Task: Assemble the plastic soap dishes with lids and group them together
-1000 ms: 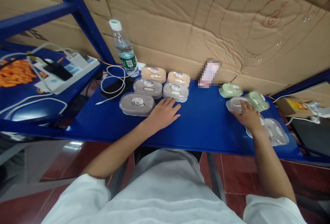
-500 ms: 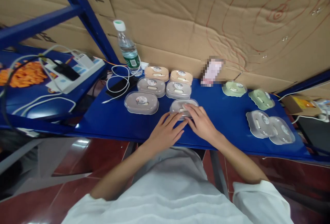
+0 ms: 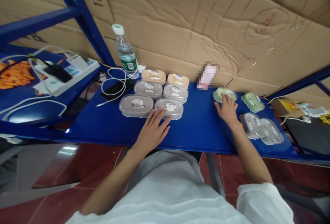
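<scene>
a pale green lidded box (image 3: pixel 223 94) sat near the back of the blue table (image 3: pixel 201 127), and the right hand (image 3: pixel 228 109) lay on its near edge with fingers spread and flat, not closed around it. the left hand (image 3: pixel 152 131) rested open on the table too, its fingertips touching the front of a grey lidded box (image 3: pixel 168 108) — the nearest right one in a neat block of six grey and peach boxes. well to the right lay another green box (image 3: pixel 252 102) and two clear grey ones (image 3: pixel 261 129), while a water bottle (image 3: pixel 125 53), a phone with a white cable (image 3: pixel 115 87) and a cardboard wall (image 3: pixel 196 24) stood behind.
</scene>
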{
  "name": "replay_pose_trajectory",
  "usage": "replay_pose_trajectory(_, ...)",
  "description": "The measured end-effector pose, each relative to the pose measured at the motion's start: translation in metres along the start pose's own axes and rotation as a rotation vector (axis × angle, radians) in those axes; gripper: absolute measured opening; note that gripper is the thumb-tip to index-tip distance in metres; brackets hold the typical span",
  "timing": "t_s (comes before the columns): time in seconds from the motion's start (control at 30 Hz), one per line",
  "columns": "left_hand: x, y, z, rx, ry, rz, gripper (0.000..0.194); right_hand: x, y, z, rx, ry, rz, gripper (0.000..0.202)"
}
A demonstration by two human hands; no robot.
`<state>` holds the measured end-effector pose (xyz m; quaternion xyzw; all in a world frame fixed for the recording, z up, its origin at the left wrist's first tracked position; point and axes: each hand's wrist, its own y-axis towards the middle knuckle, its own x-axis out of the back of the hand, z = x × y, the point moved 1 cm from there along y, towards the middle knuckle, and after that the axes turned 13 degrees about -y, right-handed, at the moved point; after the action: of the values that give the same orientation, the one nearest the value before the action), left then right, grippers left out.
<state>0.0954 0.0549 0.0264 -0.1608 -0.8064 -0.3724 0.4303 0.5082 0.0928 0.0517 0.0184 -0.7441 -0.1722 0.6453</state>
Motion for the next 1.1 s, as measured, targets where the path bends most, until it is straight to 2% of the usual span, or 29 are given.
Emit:
replay_pose_trajectory(0.07,0.0,-0.002,0.002,-0.001,0.009,-0.011,0.04,0.004,-0.019,0.001,0.127,-0.023,-0.044,0.075)
replay_pose_trajectory(0.17,0.003,-0.007,0.005,0.035,0.024,-0.068,0.041,0.008,-0.033,-0.012,0.248,-0.04,0.038,0.089)
replay_pose_trajectory(0.27,0.01,-0.013,0.01,0.161,0.065,-0.183,0.045,0.008,-0.032,-0.026,0.306,0.131,0.142,0.093)
replay_pose_trajectory(0.37,0.014,-0.018,0.018,0.29,0.083,-0.218,0.053,0.017,-0.027,-0.016,0.357,0.308,0.071,0.089)
replay_pose_trajectory(0.47,0.014,-0.02,0.021,0.295,0.074,-0.181,0.058,0.038,-0.012,0.024,0.388,0.354,-0.045,0.086)
replay_pose_trajectory(0.6,0.009,-0.02,0.021,0.26,0.096,-0.161,0.058,0.054,0.042,0.109,0.457,0.378,-0.106,0.089)
replay_pose_trajectory(0.73,0.007,-0.02,0.021,0.249,0.102,-0.156,0.055,0.043,0.107,0.199,0.467,0.37,-0.054,0.093)
replay_pose_trajectory(0.8,0.007,-0.021,0.021,0.259,0.095,-0.157,0.052,0.036,0.125,0.233,0.467,0.345,0.006,0.092)
replay_pose_trajectory(0.87,0.007,-0.021,0.021,0.269,0.087,-0.154,0.051,0.034,0.128,0.254,0.47,0.308,0.038,0.093)
replay_pose_trajectory(0.93,0.007,-0.021,0.021,0.273,0.083,-0.15,0.053,0.039,0.118,0.254,0.485,0.283,0.024,0.096)
replay_pose_trajectory(0.97,0.008,-0.022,0.022,0.273,0.085,-0.15,0.054,0.043,0.108,0.245,0.503,0.279,0.002,0.096)
replay_pose_trajectory(1.03,0.008,-0.022,0.022,0.274,0.091,-0.149,0.054,0.055,0.082,0.21,0.537,0.266,-0.059,0.09)
replay_pose_trajectory(1.1,0.009,-0.022,0.023,0.271,0.094,-0.145,0.053,0.063,0.046,0.151,0.502,0.191,-0.113,0.078)
